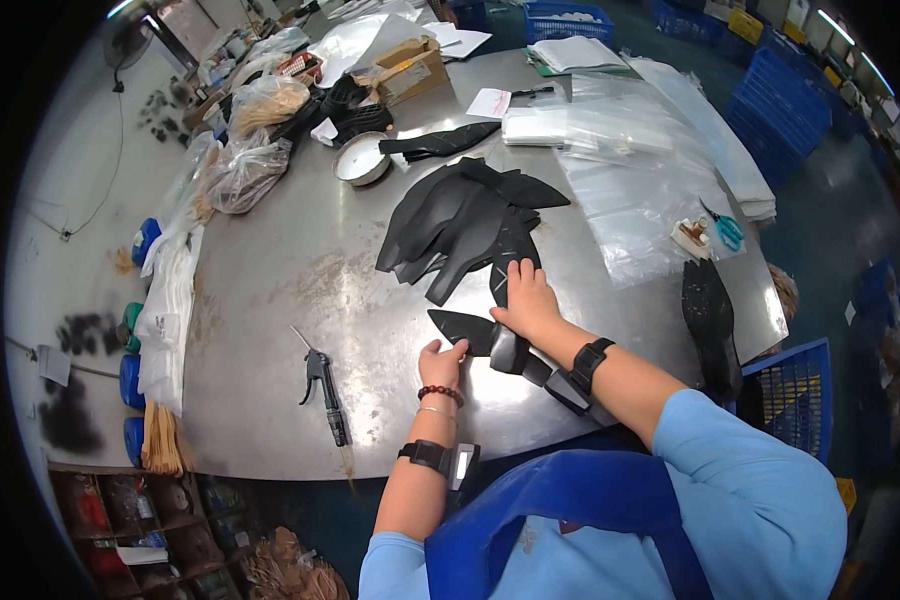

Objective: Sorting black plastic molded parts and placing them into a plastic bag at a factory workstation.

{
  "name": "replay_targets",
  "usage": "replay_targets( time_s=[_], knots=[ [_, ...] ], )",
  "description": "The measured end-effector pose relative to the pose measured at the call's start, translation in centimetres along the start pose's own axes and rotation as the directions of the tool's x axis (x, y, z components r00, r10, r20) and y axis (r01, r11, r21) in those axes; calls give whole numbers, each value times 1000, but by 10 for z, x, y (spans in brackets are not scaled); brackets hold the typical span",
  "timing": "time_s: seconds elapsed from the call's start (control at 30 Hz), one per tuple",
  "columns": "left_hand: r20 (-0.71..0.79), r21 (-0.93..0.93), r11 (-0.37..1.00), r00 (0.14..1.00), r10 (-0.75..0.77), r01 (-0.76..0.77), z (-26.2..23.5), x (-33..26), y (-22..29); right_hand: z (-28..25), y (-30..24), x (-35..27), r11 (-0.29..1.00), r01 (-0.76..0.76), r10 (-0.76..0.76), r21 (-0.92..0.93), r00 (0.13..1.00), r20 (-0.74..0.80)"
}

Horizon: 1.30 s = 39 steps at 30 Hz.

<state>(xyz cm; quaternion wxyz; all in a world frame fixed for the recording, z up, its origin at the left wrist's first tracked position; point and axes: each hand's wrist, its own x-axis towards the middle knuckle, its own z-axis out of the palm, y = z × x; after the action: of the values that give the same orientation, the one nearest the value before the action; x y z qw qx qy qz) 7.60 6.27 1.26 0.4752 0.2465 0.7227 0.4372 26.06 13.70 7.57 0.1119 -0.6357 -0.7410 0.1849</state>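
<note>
A pile of curved, leaf-shaped black pieces [460, 222] lies on a metal table, their material unclear. My right hand [530, 303] is closed round a narrow black piece [500, 286] at the pile's near edge. In front of me, a pointed black piece [455, 326] is pinched in my left hand [443, 366], its tip pointing left. Another glossy black piece [510, 350] lies across it, below my right wrist. Part of what both hands hold is hidden by the fingers.
An air blow gun [324, 390] lies left of my hands. Beyond the pile stand a round bowl [361, 160] and a cardboard box [410, 72]. Clear plastic bags [620, 190], blue-handled scissors [727, 232] and stacked black pieces [708, 320] are at the right. A blue crate [792, 395] sits beside the table.
</note>
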Motion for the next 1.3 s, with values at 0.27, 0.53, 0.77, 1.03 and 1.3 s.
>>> replay_targets(
  time_s=[0.27, 0.53, 0.77, 1.03, 1.3],
  knots=[
    [318, -679, 714, 945, 78, 170, 30, -26, 23, 1, 29, -26, 952, 217, -146, 217, 943, -300],
    [460, -634, 759, 861, 216, 148, -5, -36, 8, 13, -12, -42, 782, 383, -360, 491, 921, -145],
    [429, -788, 545, 890, 152, 287, -49, -24, 3, -1, 37, -21, 972, -72, 83, 223, 996, -39],
    [796, -575, 525, 577, 182, 628, -66, -33, 27, -5, 23, 6, 992, -127, 124, -17, 987, -98],
    [880, -474, 498, 414, 233, 726, -70, -2, 0, -11, 20, 13, 990, -80, 65, -117, 990, -127]
  ],
)
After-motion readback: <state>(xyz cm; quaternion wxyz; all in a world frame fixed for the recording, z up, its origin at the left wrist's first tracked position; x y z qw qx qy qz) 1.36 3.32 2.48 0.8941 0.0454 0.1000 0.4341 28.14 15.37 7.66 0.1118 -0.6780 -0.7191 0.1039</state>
